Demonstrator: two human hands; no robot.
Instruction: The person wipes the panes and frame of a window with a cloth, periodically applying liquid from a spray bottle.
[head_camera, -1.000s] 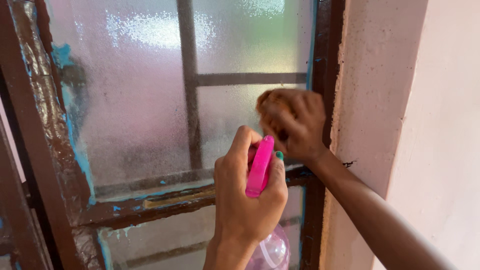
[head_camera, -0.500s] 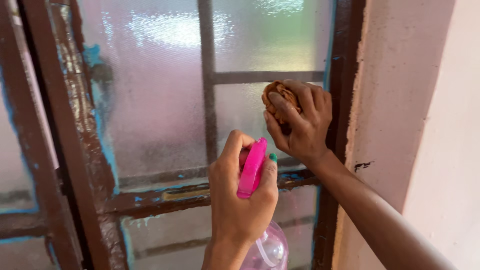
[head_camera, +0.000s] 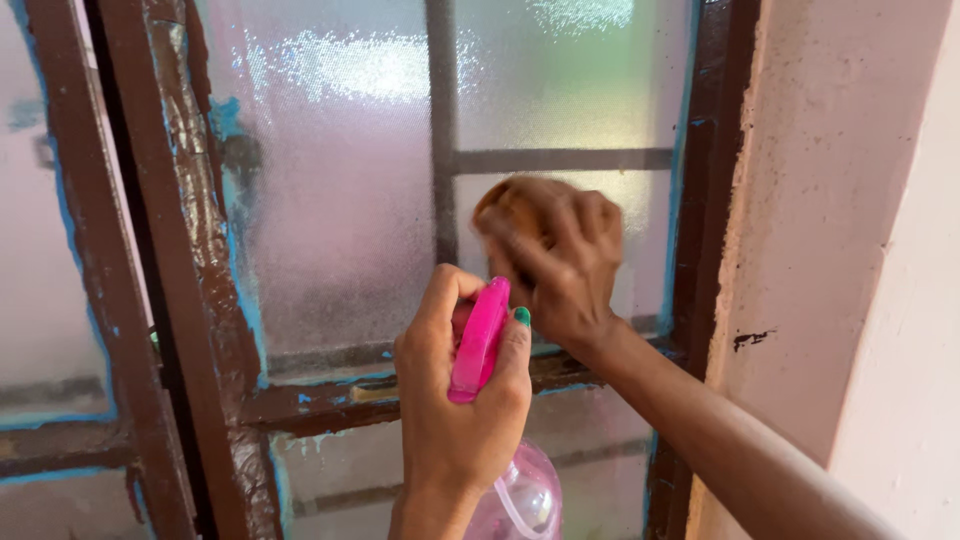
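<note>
My left hand (head_camera: 455, 390) grips a pink spray bottle (head_camera: 478, 340) by its head, with the clear pink body (head_camera: 515, 500) hanging below my wrist. My right hand (head_camera: 555, 265) presses a crumpled brown cloth (head_camera: 505, 205) against the frosted window pane (head_camera: 340, 200), just above and behind the sprayer. The hand is blurred with motion. The pane sits in a dark brown frame (head_camera: 200, 260) with blue paint smears along its edges.
A pale pink wall (head_camera: 850, 200) runs down the right side, close to my right forearm. Dark bars show behind the glass. A second frosted pane (head_camera: 40, 250) stands at the far left, and a lower pane (head_camera: 350, 460) sits under the crossbar.
My right hand with the cloth has slid left and slightly down across the glass. The view has shifted, so the frame and wall appear farther right. My left hand keeps hold of the sprayer.
</note>
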